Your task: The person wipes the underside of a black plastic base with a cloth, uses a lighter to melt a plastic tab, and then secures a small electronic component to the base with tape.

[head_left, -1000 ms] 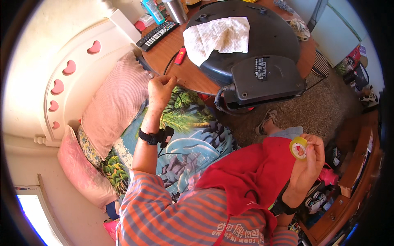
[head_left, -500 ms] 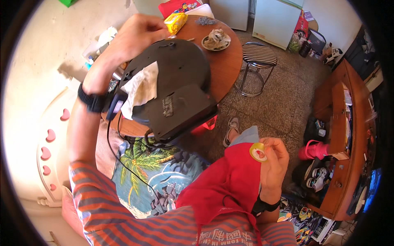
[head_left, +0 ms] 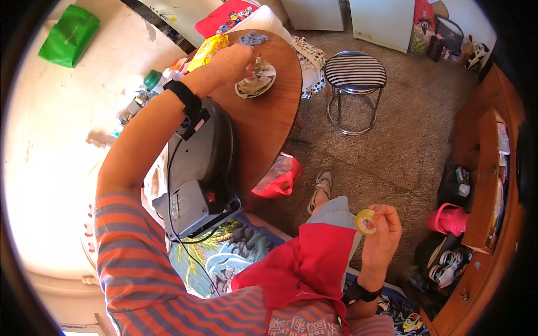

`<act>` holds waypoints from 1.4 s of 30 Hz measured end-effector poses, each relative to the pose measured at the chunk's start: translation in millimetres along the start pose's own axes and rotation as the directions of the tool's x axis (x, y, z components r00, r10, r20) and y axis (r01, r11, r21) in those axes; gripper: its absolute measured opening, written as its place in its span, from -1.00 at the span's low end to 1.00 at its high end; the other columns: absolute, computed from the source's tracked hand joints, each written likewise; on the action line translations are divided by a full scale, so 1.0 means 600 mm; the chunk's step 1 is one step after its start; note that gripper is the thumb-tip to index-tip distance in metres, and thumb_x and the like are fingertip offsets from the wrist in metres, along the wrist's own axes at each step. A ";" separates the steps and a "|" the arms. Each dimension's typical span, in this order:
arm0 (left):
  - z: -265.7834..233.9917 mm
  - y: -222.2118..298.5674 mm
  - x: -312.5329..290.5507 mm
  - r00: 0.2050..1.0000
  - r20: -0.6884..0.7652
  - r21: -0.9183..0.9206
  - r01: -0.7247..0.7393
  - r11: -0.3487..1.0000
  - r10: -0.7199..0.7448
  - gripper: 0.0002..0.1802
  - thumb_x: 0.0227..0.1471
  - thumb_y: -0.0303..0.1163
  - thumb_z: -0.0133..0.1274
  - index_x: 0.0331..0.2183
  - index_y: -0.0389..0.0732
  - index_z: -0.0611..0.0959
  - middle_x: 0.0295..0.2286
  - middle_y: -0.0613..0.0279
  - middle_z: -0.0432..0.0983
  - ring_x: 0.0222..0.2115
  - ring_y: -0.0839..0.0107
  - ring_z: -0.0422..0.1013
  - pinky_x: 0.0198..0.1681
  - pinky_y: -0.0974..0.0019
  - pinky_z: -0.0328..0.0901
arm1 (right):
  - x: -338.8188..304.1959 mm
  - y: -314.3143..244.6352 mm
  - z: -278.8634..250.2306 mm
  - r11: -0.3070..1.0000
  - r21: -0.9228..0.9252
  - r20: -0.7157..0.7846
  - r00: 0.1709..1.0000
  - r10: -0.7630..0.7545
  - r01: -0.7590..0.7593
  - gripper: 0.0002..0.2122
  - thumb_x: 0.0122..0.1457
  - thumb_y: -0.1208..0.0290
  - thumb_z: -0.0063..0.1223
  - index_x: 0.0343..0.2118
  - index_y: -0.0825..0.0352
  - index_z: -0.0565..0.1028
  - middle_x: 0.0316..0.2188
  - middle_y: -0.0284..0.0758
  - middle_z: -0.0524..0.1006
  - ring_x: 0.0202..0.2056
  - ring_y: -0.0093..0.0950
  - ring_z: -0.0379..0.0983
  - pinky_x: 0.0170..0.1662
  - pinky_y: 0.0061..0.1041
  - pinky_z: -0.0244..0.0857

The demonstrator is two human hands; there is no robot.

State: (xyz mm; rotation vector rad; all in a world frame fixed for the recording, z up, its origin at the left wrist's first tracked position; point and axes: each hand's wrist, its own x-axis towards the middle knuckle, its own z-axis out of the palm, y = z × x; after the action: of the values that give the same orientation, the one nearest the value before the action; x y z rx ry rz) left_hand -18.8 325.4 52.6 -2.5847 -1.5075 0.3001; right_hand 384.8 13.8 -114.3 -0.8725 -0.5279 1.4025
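My left hand (head_left: 227, 66) reaches across the round wooden table (head_left: 280, 89), its fingers curled down at the edge of a plate (head_left: 271, 84) of crumpled tissue (head_left: 255, 84). What those fingers hold, if anything, I cannot make out. In my right hand (head_left: 382, 238), between thumb and fingers, is a roll of yellowish tape (head_left: 366, 222), held above my lap. Under my left forearm a black and grey rounded appliance (head_left: 196, 151) rests tilted at the table's near edge. A dark cord (head_left: 190, 255) runs below it. My forearm hides part of the appliance.
A yellow packet (head_left: 208, 51) and bottles (head_left: 152, 81) stand along the table's wall side. Beyond the table is a striped stool (head_left: 355, 70). A red bag (head_left: 280, 176) is under the table's right edge. At right stands a wooden cabinet (head_left: 476, 207) with an open drawer and a pink container (head_left: 449, 219).
My left hand has moved right, from beside the yellow packet to the plate. The appliance sits lower and further left in the picture. My right hand still holds the tape.
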 end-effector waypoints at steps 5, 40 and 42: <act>0.037 -0.003 0.017 0.995 -0.004 0.095 0.104 0.990 -0.104 -0.87 -0.05 -0.40 0.31 -0.42 -0.22 0.70 -0.42 0.04 0.65 -0.30 -0.08 0.57 -0.16 -0.01 0.44 | 0.053 0.017 -0.013 0.997 0.027 -0.002 0.998 0.068 -0.068 -0.90 0.37 0.46 0.13 -0.17 0.38 0.52 -0.13 -0.30 0.56 -0.26 -0.62 0.46 -0.13 -0.57 0.35; -0.180 0.240 -0.192 0.959 -0.280 -0.412 -0.073 0.908 -0.050 -0.79 0.19 -0.40 0.27 -0.16 -0.28 0.75 -0.41 0.17 0.68 -0.41 0.49 0.55 -0.30 0.33 0.45 | -0.011 -0.046 0.133 0.998 0.060 0.357 0.934 -0.013 -0.009 -0.90 0.36 0.51 0.11 -0.14 0.38 0.57 -0.28 -0.45 0.57 -0.28 -0.72 0.44 -0.18 -0.65 0.31; -0.198 0.312 -0.256 0.948 -0.314 -0.483 -0.199 0.853 0.043 -0.84 0.13 -0.49 0.31 -0.21 -0.26 0.74 -0.36 0.25 0.64 -0.38 0.51 0.54 -0.32 0.39 0.43 | -0.034 -0.056 0.151 0.999 0.026 0.361 0.932 -0.030 0.023 -0.90 0.37 0.51 0.11 -0.14 0.39 0.57 -0.28 -0.45 0.57 -0.29 -0.72 0.43 -0.18 -0.65 0.31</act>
State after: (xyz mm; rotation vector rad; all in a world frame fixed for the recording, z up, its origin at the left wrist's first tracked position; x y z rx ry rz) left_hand 93.7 97.7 143.6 -2.9453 -1.4641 -0.5337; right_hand 332.8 14.6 -30.0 -0.5867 -0.7996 1.5504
